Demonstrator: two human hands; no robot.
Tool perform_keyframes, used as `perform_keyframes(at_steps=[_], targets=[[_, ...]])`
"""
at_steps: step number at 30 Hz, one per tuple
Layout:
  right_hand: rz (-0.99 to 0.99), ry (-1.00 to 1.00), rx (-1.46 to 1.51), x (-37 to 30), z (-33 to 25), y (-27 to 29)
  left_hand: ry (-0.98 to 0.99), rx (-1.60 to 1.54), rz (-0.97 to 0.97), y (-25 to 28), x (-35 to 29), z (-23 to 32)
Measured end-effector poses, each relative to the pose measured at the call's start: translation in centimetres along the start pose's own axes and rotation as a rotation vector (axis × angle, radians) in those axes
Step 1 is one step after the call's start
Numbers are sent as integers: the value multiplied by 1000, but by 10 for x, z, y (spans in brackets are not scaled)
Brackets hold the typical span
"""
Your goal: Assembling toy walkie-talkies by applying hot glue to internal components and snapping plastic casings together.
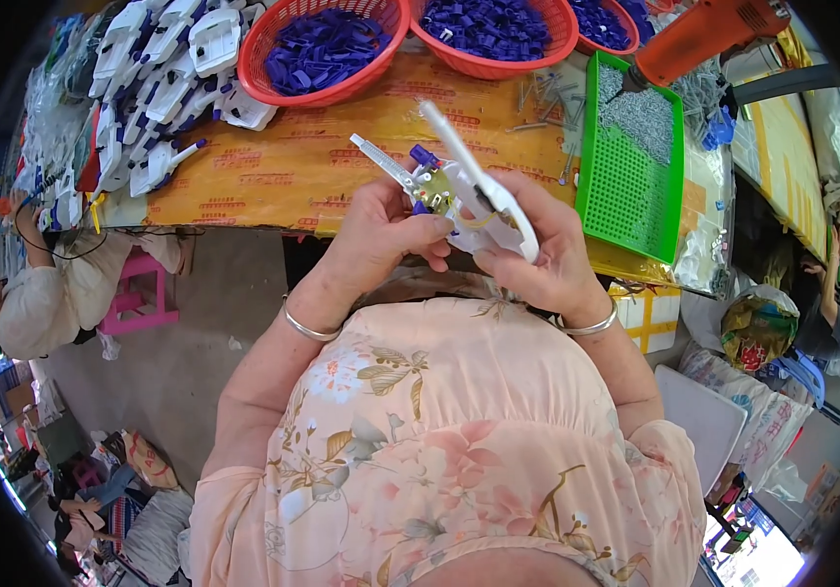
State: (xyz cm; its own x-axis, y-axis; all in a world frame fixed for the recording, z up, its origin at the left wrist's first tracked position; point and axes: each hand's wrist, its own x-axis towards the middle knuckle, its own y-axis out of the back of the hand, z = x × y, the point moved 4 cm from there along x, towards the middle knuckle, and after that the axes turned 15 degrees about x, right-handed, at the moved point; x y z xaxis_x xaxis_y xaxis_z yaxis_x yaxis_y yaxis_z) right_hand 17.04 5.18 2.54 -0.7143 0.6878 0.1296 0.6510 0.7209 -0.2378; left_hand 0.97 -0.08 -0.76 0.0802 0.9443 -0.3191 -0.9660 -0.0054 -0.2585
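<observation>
Before my chest, just off the table's near edge, I hold a white plastic housing in two parts. My left hand (pixel 373 235) is closed on the half with the innards (pixel 430 189), where a clear ribbed stem, purple pieces and what looks like a small circuit board show. Closed around the smooth white cover half (pixel 508 203) is my right hand (pixel 547 240); a long pale stem points up and away from it. The halves sit side by side, tilted, and partly overlap. A yellowish strand, perhaps wire, shows between them. My fingers hide their lower ends.
Red baskets (pixel 317 98) of purple parts stand at the table's far side. White-and-purple housings (pixel 160 88) are heaped at far left. On the right lies a green tray (pixel 625 217) of small screws, below an orange power tool (pixel 703 44). Another person (pixel 43 303) sits at left beside a pink stool (pixel 141 293).
</observation>
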Motion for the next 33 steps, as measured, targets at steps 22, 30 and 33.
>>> perform_keyframes(at_steps=[22,30,33], targets=[[105,-98,-111,13,4,17,-1,11,-64,-5,-2,4],[99,129,-256,10,2,5,-18,-4,-54,-1,1,0],[86,235,-448,10,-2,-5,-15,1,-54,3,1,-2]])
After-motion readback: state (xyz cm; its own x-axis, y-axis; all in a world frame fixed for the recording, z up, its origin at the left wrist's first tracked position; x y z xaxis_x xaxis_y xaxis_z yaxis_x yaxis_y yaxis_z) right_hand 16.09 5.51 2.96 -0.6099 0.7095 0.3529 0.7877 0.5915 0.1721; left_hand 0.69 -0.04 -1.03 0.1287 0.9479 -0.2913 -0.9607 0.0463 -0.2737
